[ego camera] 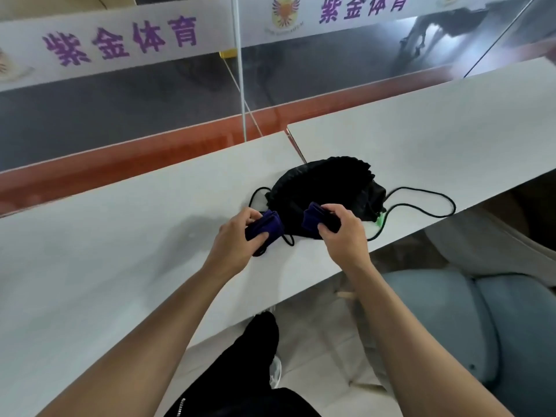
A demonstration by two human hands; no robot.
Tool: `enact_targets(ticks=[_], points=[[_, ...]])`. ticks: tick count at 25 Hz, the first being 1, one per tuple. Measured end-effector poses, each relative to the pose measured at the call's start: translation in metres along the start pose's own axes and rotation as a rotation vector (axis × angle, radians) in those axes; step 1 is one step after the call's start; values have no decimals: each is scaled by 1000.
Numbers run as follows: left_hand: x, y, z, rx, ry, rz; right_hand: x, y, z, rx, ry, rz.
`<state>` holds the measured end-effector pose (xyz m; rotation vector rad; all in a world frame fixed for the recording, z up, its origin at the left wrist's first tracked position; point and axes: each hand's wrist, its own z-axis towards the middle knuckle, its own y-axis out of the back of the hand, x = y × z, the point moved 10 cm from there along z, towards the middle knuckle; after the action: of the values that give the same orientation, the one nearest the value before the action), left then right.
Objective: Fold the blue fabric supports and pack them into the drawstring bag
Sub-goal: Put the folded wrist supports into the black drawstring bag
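A black drawstring bag [325,188] lies on the white table [120,251], its gathered mouth toward the far side and its black cord [433,206] looping out to the right. My left hand [237,239] grips one folded dark blue fabric support [269,222] at the bag's near left edge. My right hand [343,233] pinches a second folded blue support [313,219] just over the bag's near side. The two supports are held a short distance apart. Fingers hide much of each support.
A green cord stopper [379,221] sits by the bag's right corner near the table's front edge. A glass partition with purple lettering [120,43] stands behind the table. A grey-blue chair [469,332] is at the lower right, beside my legs.
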<state>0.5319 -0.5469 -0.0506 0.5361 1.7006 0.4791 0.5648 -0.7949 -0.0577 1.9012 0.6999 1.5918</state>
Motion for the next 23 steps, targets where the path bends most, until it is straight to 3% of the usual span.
enact_targets(ticks=[10, 18, 23], points=[[-48, -71, 124, 122, -65, 85, -31, -21, 101, 153, -8, -210], [-34, -120, 184, 218, -18, 276, -55, -66, 128, 423, 10, -182], [-12, -143, 200, 248, 43, 371, -58, -70, 134, 446, 39, -176]])
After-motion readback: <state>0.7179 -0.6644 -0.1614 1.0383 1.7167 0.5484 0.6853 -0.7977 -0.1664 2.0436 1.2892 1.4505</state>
